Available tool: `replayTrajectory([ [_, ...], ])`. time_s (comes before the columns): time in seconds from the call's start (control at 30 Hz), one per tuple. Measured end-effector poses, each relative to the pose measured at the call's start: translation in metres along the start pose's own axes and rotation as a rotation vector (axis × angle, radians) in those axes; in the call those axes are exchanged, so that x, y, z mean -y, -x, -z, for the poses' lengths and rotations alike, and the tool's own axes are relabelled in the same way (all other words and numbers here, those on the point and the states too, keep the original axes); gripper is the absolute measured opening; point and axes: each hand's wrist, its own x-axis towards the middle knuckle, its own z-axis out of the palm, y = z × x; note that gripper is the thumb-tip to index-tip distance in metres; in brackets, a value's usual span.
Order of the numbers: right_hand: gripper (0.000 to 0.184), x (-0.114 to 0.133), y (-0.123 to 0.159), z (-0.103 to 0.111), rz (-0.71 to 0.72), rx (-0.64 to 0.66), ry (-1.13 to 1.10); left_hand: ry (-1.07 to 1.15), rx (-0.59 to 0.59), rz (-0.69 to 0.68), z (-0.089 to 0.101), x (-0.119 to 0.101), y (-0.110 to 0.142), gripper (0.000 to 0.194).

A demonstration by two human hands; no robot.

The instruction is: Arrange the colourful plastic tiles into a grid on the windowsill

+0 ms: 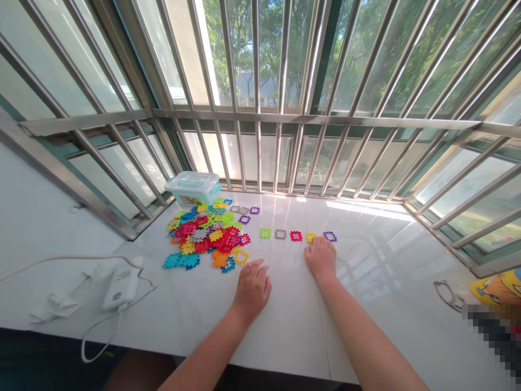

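My right hand (321, 258) has its fingers closed at the near edge of a yellow notched square plastic piece (311, 238), partly covering it. To its right, a purple open-frame piece (330, 237) lies just beyond my fingertips. Leftward in the same row are a red piece (296, 236), a grey piece (280, 234) and a light green piece (265, 233), spaced apart. My left hand (253, 288) rests on the white surface, fingers loosely spread and holding nothing. It is close to a yellow open-frame piece (241, 256) at the edge of a heap of colourful interlocking pieces (203, 233).
Behind the heap stands a lidded plastic box (193, 187). Metal window bars (280, 152) border the white surface (293, 315). On the left are a white power strip (121, 288), its cable and crumpled tissue (55, 307). A yellow printed item (496, 288) with a ring sits at right.
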Motion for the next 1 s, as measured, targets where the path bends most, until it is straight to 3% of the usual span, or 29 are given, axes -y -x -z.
replayTrajectory([
  [0.2, 0.018, -0.001, 0.006, 0.004, 0.006, -0.009, 0.096, -0.07, 0.019, 0.127, 0.034, 0.026, 0.056, 0.024],
  [0.43, 0.018, 0.011, 0.031, 0.017, 0.113, 0.035, 0.067, -0.239, 0.031, 0.24, 0.035, 0.067, 0.069, 0.064],
  [0.7, 0.015, 0.048, 0.087, 0.041, 0.369, 0.109, -0.117, -0.213, -0.043, 0.238, 0.047, 0.055, 0.069, 0.039],
  [0.83, 0.008, 0.066, 0.102, 0.049, 0.459, 0.162, -0.217, -0.143, -0.031, 0.175, 0.053, 0.053, 0.067, 0.029],
  [1.0, 0.029, 0.073, 0.102, 0.054, 0.551, 0.214, -0.297, 0.062, 0.142, -0.094, 0.061, 0.045, 0.065, 0.037],
])
